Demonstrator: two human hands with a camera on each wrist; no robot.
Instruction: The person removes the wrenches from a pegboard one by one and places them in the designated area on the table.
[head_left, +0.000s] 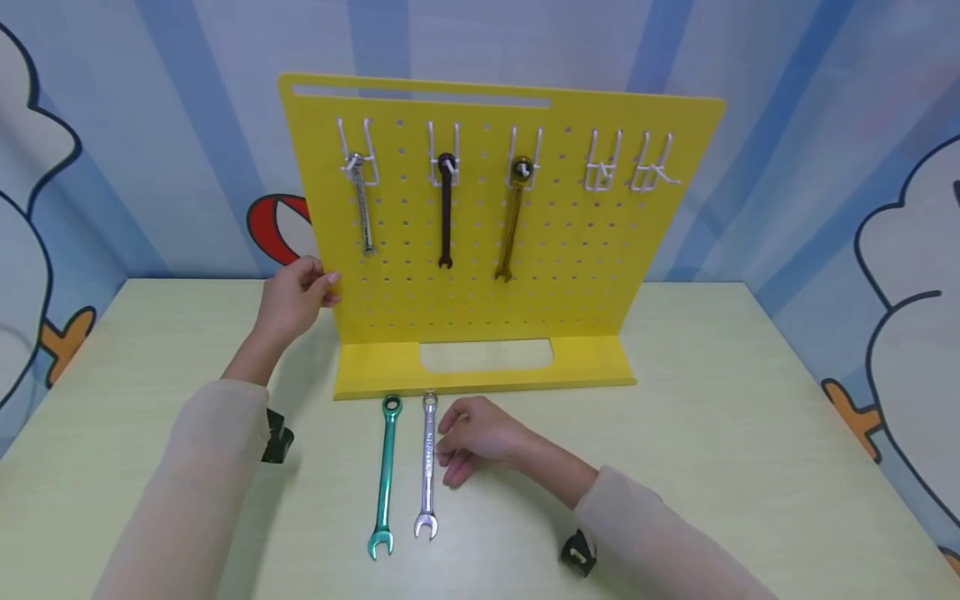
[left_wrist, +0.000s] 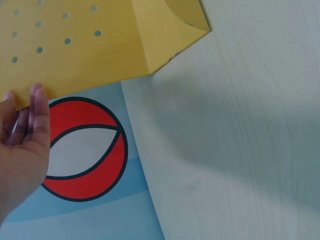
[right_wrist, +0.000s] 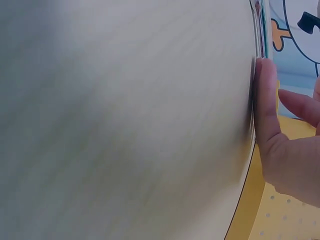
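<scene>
My left hand pinches the left edge of a yellow pegboard, which stands upright on its base. The left wrist view shows the fingertips at that edge. On the table, my right hand lies just right of a silver combination wrench, with loosely bent fingers and nothing between them. A green ratcheting wrench lies left of the silver one, both with open ends toward me. In the right wrist view, one finger lies along the tabletop, close to the wrenches at the upper edge.
A small silver wrench, a black wrench and a bronze-toned wrench hang from white hooks on the board. Two hooks at the right, one beside the other, hold nothing. A cartoon-printed backdrop stands behind the table.
</scene>
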